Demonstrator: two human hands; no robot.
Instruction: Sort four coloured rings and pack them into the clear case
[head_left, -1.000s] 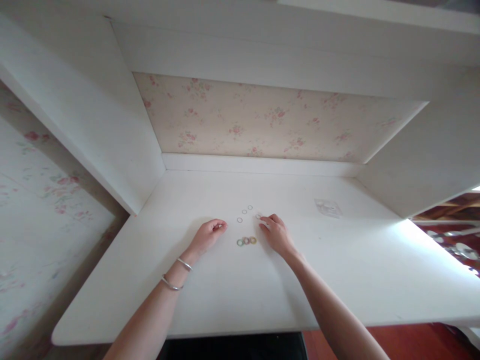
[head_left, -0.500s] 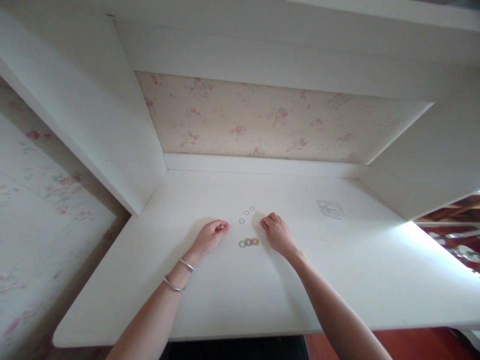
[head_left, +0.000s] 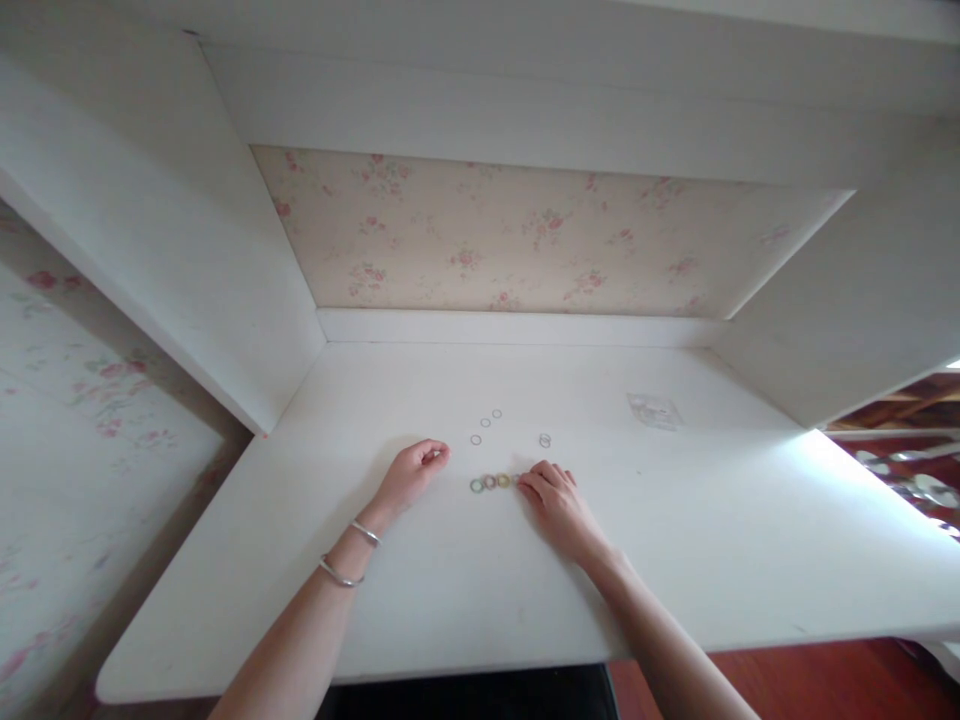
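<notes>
Three coloured rings lie side by side on the white desk: a green ring [head_left: 477,493], a reddish ring [head_left: 490,489] and a yellow ring [head_left: 503,488]. At the right end of this row, a small pale ring [head_left: 516,480] shows under the fingertips of my right hand [head_left: 556,505], which is closed on it. My left hand [head_left: 411,472] rests left of the rings, thumb and fingers pinched together; anything inside them is hidden. Beyond the row lie three thin rings [head_left: 475,440] in a slanting line. Two overlapping thin rings [head_left: 545,440] lie just past my right hand.
A clear plastic bag [head_left: 654,411] lies on the desk [head_left: 450,600] at the right. White side panels [head_left: 247,300] and a flowered back wall [head_left: 465,240] enclose the desk's far side. A dark seat [head_left: 472,695] stands below the front edge.
My right hand has moved nearer to me, to the right end of the coloured row, uncovering two overlapping thin rings. A pale ring now shows at its fingertips. My left hand stays pinched in place.
</notes>
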